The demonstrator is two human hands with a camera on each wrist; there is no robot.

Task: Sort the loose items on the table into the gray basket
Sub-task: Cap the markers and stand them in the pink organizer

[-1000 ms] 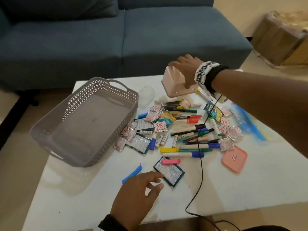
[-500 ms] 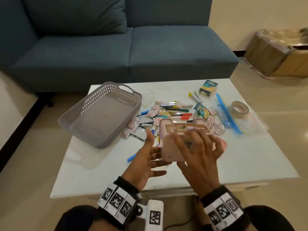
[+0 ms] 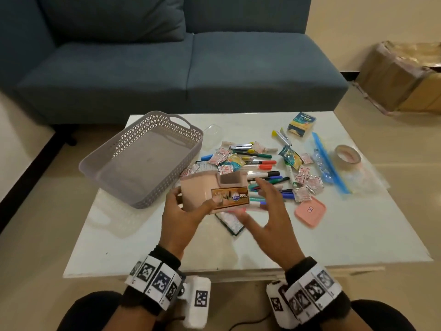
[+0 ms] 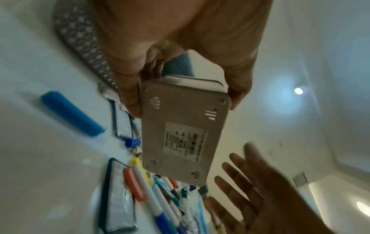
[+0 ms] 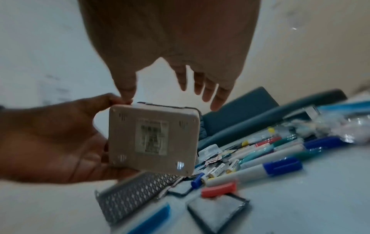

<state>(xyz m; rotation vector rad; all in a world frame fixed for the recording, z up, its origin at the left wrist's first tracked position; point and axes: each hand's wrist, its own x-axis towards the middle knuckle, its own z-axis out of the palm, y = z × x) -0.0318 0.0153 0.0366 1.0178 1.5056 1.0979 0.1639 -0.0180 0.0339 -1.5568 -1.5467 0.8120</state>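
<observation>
A pink plastic box with a brown label is held above the table's near side, and my left hand grips its left end with thumb and fingers. The left wrist view shows its grey-pink underside with a sticker. My right hand hovers just right of the box with its fingers spread, holding nothing. The gray basket stands empty at the table's left. Markers and small sachets lie in a pile beyond the box.
A pink lid, a tape roll, a blue-striped zip bag, a teal packet and a clear lid lie on the white table. A blue sofa stands behind it, with cartons at the right.
The pink box came from over the far side of the pile to the near side. It passed from my right hand to my left, and the right hand let go.
</observation>
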